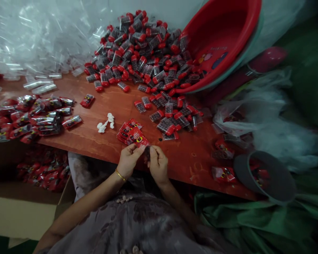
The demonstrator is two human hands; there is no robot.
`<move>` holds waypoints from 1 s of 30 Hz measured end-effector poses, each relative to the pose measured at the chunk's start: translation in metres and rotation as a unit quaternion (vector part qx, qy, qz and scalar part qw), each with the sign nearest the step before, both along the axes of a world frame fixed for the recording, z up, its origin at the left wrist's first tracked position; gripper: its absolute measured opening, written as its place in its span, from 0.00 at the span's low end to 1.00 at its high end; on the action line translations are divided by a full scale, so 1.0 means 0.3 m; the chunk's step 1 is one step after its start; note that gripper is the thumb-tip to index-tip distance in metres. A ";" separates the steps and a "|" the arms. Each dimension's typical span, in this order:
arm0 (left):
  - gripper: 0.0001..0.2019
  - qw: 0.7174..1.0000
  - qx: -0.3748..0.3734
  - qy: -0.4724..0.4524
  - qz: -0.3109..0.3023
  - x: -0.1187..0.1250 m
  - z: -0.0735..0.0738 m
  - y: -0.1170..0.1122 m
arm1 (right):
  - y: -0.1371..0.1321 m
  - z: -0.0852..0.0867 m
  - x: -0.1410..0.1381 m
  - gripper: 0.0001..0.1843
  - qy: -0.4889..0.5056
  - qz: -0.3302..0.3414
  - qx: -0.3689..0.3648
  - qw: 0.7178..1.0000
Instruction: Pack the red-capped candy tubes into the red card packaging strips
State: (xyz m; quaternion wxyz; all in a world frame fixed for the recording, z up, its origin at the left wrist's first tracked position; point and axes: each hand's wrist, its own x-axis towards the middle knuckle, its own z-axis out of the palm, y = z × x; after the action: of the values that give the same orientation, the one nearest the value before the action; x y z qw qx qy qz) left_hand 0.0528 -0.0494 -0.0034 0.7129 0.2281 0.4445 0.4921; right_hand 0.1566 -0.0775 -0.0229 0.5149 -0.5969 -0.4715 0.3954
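Note:
At the table's front edge, my left hand [128,160] is closed, its thumb and fingers pinching a red printed sleeve. A stack of red printed sleeves [129,132] lies just beyond its fingertips. Close beside it, my right hand [158,163] is closed on a small clear container with dark contents [147,153], upright between the two hands. My fingers cover much of that container. Similar red-capped containers [169,110] lie loose beyond my right hand, and a large heap of them [148,53] rises at the back.
Wrapped red packs [42,116] are piled at left, above a cardboard box [23,208] holding more. Clear plastic tubes [42,84] lie at back left. Crumpled white bits [106,123] sit mid-table. A red basin [228,46] tilts at back right; a grey bin [265,176] stands right.

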 end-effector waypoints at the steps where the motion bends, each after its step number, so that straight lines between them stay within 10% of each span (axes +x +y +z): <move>1: 0.19 1.000 -0.002 -0.001 0.001 0.002 -0.001 -0.001 | -0.002 -0.005 -0.007 0.17 0.000 -0.011 0.007 1.000; 14: 0.18 0.995 0.014 0.021 -0.097 -0.009 0.000 0.018 | -0.010 -0.039 -0.007 0.12 -0.055 0.006 0.056 0.997; 22: 0.18 0.996 0.020 0.067 -0.055 0.023 0.037 0.030 | -0.017 -0.027 0.026 0.12 -0.033 0.083 0.069 0.994; 30: 0.21 0.977 -0.002 0.112 -0.183 0.108 0.031 0.000 | -0.042 -0.028 0.062 0.16 0.103 0.018 0.038 0.994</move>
State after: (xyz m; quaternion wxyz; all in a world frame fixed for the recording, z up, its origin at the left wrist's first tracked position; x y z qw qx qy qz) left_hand 0.0851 -0.0494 0.0060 0.7367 0.3580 0.4733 0.3243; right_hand 0.1753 -0.0901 -0.0313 0.5758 -0.5245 -0.4411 0.4459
